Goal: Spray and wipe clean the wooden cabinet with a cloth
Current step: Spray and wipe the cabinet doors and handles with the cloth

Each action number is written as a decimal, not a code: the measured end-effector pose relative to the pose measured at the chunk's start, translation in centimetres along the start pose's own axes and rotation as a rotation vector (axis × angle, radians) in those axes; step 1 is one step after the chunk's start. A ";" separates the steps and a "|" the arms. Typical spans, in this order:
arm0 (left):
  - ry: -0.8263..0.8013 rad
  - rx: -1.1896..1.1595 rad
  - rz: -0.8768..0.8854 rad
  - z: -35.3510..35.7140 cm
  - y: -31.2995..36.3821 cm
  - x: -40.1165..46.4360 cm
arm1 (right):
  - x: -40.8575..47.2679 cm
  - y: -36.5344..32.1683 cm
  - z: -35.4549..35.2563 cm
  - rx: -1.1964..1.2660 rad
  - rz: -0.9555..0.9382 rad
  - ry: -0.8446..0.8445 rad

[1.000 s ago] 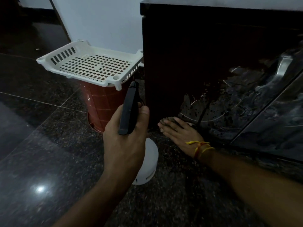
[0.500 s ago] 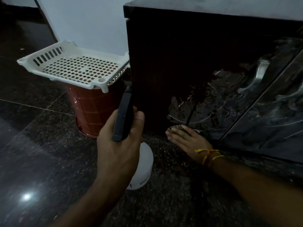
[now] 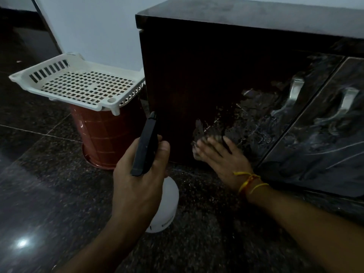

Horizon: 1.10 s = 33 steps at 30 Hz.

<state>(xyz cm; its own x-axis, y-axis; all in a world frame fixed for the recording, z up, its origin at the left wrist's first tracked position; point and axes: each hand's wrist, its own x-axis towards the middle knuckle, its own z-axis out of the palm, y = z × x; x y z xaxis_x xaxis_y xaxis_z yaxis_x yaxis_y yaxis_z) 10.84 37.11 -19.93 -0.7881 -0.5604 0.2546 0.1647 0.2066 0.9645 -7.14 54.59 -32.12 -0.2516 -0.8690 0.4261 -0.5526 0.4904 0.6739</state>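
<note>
The left hand (image 3: 137,186) clamped the light, rigid spray bottle (image 3: 157,194) by its neck, while the right hand (image 3: 218,154) pressed a soft cloth (image 3: 199,150) flat against the cabinet (image 3: 187,75).

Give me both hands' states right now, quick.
Left hand: closed around the spray bottle, black sprayer head up.
Right hand: flat, fingers spread, pressed low on the cabinet door; blurred, cloth under it uncertain.

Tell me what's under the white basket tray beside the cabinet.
A red bin stands on the floor with the white basket tray resting on its rim. The tray covers the opening, so its contents cannot be seen.
</note>
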 end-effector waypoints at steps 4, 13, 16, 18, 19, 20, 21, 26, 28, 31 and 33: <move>-0.033 0.018 -0.025 0.0 -0.3 -0.4 | 2.7 0.3 -0.7 0.005 0.266 0.047; -0.032 0.002 -0.034 0.3 -0.3 -0.2 | 1.4 -0.9 -0.4 0.032 -0.070 -0.085; -0.020 -0.016 -0.018 0.6 0.0 0.4 | 2.9 0.6 -1.3 0.033 0.060 0.031; -0.024 -0.010 -0.003 1.0 0.2 0.7 | 4.5 1.3 -2.0 0.041 0.204 0.098; -0.023 -0.009 0.004 1.2 0.4 0.9 | 5.0 1.4 -2.2 0.051 0.263 0.116; -0.023 -0.012 0.009 1.5 0.5 1.0 | 5.1 1.1 -2.2 0.062 0.300 0.117; -0.024 -0.019 0.012 1.7 0.6 1.1 | 4.9 0.6 -2.1 0.067 0.304 0.097; -0.031 -0.050 0.009 2.3 1.0 1.2 | 2.4 -0.9 -1.4 0.043 0.004 -0.101; -0.034 -0.048 0.003 2.2 1.1 1.2 | 2.6 -0.1 -1.7 0.041 0.019 -0.066; -0.037 -0.038 -0.004 2.1 0.9 0.9 | 4.1 1.5 -2.8 0.056 0.255 0.090; -0.040 -0.037 -0.018 2.2 0.9 0.7 | 5.1 2.2 -3.4 0.078 0.447 0.153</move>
<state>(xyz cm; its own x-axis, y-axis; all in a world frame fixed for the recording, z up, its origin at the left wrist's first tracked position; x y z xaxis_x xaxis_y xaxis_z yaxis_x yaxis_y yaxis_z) 9.15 38.68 -19.08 -0.8140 -0.5314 0.2346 0.1713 0.1662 0.9711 -6.94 51.49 -26.41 -0.3618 -0.5519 0.7514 -0.4764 0.8022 0.3598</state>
